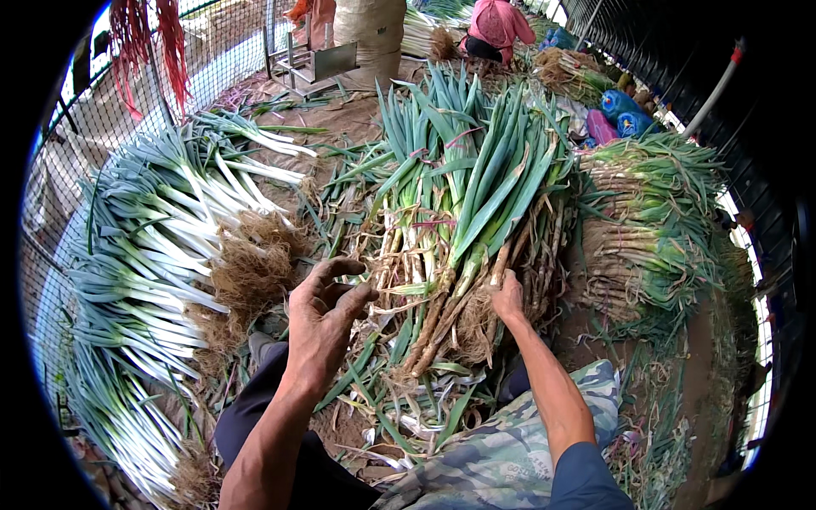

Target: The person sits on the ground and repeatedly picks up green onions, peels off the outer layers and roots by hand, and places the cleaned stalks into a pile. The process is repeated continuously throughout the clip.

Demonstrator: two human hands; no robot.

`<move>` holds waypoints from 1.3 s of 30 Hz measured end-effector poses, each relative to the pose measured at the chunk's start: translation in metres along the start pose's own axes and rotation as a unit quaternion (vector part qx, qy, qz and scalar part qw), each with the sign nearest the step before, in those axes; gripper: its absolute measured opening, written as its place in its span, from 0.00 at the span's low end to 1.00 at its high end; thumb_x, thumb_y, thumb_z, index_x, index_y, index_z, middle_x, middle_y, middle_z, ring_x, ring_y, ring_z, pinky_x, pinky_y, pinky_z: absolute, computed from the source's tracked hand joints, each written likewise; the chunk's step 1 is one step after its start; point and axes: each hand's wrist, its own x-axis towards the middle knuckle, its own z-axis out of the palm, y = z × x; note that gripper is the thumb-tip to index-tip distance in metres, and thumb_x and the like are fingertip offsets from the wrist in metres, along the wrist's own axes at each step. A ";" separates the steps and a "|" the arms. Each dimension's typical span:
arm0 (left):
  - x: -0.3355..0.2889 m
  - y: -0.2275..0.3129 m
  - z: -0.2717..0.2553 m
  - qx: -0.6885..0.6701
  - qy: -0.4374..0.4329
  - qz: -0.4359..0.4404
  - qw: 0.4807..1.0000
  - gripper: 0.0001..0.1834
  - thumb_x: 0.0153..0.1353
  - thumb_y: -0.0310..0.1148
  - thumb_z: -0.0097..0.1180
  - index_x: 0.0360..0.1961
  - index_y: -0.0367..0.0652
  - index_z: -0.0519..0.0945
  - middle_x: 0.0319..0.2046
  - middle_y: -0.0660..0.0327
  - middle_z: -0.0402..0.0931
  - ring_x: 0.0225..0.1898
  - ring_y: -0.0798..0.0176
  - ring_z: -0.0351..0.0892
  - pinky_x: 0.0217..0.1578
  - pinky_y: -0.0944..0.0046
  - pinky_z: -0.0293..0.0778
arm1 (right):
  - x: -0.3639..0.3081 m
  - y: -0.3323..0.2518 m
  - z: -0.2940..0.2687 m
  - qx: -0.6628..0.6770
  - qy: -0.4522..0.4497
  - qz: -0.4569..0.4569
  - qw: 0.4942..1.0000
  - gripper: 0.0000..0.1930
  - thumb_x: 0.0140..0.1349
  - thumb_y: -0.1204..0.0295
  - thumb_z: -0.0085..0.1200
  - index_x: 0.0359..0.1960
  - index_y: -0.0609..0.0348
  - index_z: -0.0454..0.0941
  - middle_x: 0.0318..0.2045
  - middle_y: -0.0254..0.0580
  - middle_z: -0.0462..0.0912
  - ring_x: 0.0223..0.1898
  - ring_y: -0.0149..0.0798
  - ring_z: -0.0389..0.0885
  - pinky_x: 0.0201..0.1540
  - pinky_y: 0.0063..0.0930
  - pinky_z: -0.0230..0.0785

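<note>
In front of me a big heap of unpeeled green onions lies with its leaves pointing away and brown roots toward me. My right hand is closed around the lower stalk of a green onion at the heap's right front. Its long green leaves rest over the pile. My left hand hovers at the heap's left front, fingers curled but apart, with nothing visible in it. Dry leaf strips lie just beyond its fingertips. To my left, cleaned green onions with white stalks and bushy roots are laid in a long row.
Tied bundles of unpeeled onions are stacked on the right. Peeled leaves litter the ground near my knees. Farther off are a metal stand, a tall sack, blue rolls and a crouching person in pink.
</note>
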 end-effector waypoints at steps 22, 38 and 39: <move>0.016 -0.016 0.020 -0.042 -0.172 -0.172 0.969 0.27 0.64 0.43 0.54 0.55 0.31 0.69 0.45 0.52 0.76 0.43 0.62 0.77 0.44 0.64 0.75 | -0.236 -0.140 -0.019 0.358 -0.507 -0.131 0.773 0.14 0.53 0.59 0.64 0.33 0.55 0.82 0.23 0.33 0.80 0.27 0.26 0.76 0.33 0.22 0.69; 0.011 -0.017 0.033 -0.102 -0.232 -0.030 0.967 0.27 0.51 0.30 0.66 0.54 0.38 0.73 0.43 0.59 0.78 0.45 0.63 0.76 0.50 0.61 0.70 | -0.221 -0.034 0.025 0.414 -0.331 -0.048 0.847 0.16 0.58 0.66 0.60 0.42 0.62 0.73 0.25 0.33 0.77 0.21 0.24 0.70 0.21 0.21 0.65; 0.013 -0.012 0.028 -0.077 -0.216 -0.043 0.972 0.28 0.52 0.32 0.66 0.54 0.40 0.73 0.44 0.59 0.78 0.44 0.62 0.76 0.50 0.59 0.71 | -0.218 -0.029 0.030 0.395 -0.294 -0.049 0.869 0.17 0.57 0.66 0.61 0.44 0.64 0.73 0.26 0.34 0.78 0.23 0.25 0.71 0.24 0.22 0.67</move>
